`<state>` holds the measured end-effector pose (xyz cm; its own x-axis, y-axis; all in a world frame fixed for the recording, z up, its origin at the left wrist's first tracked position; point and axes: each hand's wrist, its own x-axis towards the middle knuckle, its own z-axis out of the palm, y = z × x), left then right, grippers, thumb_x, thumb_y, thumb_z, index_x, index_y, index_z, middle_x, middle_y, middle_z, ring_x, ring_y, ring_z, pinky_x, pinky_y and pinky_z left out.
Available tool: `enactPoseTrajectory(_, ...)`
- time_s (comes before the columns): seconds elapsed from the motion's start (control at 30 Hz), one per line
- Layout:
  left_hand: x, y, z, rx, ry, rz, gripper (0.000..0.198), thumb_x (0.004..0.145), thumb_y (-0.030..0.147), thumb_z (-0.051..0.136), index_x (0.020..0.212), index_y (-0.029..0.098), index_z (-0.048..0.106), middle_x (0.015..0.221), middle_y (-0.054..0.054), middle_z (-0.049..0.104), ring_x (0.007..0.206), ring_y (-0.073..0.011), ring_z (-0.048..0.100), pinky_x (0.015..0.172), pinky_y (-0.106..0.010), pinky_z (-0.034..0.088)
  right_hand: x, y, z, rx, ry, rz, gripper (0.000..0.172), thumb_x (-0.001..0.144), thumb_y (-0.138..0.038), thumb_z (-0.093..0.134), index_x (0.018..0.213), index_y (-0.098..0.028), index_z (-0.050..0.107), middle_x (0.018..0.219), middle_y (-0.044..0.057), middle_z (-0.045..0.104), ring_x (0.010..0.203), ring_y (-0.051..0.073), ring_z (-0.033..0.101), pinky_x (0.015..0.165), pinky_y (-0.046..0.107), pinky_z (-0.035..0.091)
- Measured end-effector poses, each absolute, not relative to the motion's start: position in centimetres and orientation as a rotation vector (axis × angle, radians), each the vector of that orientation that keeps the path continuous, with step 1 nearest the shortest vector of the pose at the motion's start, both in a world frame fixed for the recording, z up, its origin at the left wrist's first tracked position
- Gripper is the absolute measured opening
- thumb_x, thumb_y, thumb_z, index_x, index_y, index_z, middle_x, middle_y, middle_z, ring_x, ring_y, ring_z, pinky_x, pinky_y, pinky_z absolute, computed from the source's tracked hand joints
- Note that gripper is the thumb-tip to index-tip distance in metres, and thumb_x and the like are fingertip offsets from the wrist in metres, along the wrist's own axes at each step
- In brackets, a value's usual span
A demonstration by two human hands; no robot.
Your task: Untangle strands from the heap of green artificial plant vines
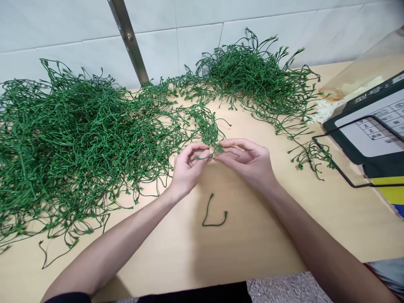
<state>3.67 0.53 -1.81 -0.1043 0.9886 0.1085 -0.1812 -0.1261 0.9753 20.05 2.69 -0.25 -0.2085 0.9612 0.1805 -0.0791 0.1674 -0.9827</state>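
My left hand [187,168] and my right hand [249,162] meet above the middle of the wooden table [252,244]. Both pinch the same thin green plastic stem [206,157] between thumb and fingertips. The stem runs back into a branched green sprig [205,124] lying just behind my hands. One loose bent green stem piece [213,212] lies on the table in front of my hands, touching neither.
A big tangled heap of green stems [69,143] covers the left of the table. A smaller heap [259,78] lies at the back right by the tiled wall. At right stand a dark device with a printed panel [369,126], a wire frame [341,168] and a clear bag [356,80].
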Motion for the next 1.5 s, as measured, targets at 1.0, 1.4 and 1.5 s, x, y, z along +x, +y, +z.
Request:
enactPoseTrajectory(1.0, 3.71, 0.22, -1.74, 1.237, 1.104, 1.499, 0.016, 0.073, 0.027, 0.08, 0.071, 0.018, 0.067, 0.08, -0.002, 0.065, 0.08, -0.0141, 0.061, 0.071, -0.026, 0.048, 19.9, 2.68, -0.52, -0.881, -1.581, 1.0, 0.013, 0.078, -0.032, 0.077, 0.078, -0.02, 0.07, 0.096, 0.008, 0.065, 0.082, 0.017, 0.068, 0.07, 0.031, 0.063)
enactPoseTrajectory(1.4, 3.71, 0.27, -1.51, 1.187, 1.073, 1.498, 0.016, 0.075, 0.025, 0.078, 0.075, 0.018, 0.063, 0.084, -0.003, 0.068, 0.082, -0.0133, 0.064, 0.07, -0.025, 0.05, 20.1, 2.78, -0.7, -0.954, -1.548, 1.208, 0.023, 0.081, -0.038, 0.073, 0.087, -0.018, 0.064, 0.067, 0.001, 0.069, 0.062, 0.015, 0.069, 0.066, 0.029, 0.06)
enactPoseTrajectory(1.5, 3.74, 0.29, -1.59, 1.173, 1.027, 1.489, 0.017, 0.071, 0.022, 0.08, 0.073, 0.017, 0.064, 0.088, -0.005, 0.07, 0.092, -0.0163, 0.067, 0.077, -0.027, 0.054, 20.05, 2.85, -1.17, -0.931, -1.614, 1.174, 0.02, 0.082, -0.035, 0.072, 0.089, -0.018, 0.065, 0.072, 0.002, 0.069, 0.065, 0.015, 0.07, 0.067, 0.028, 0.06)
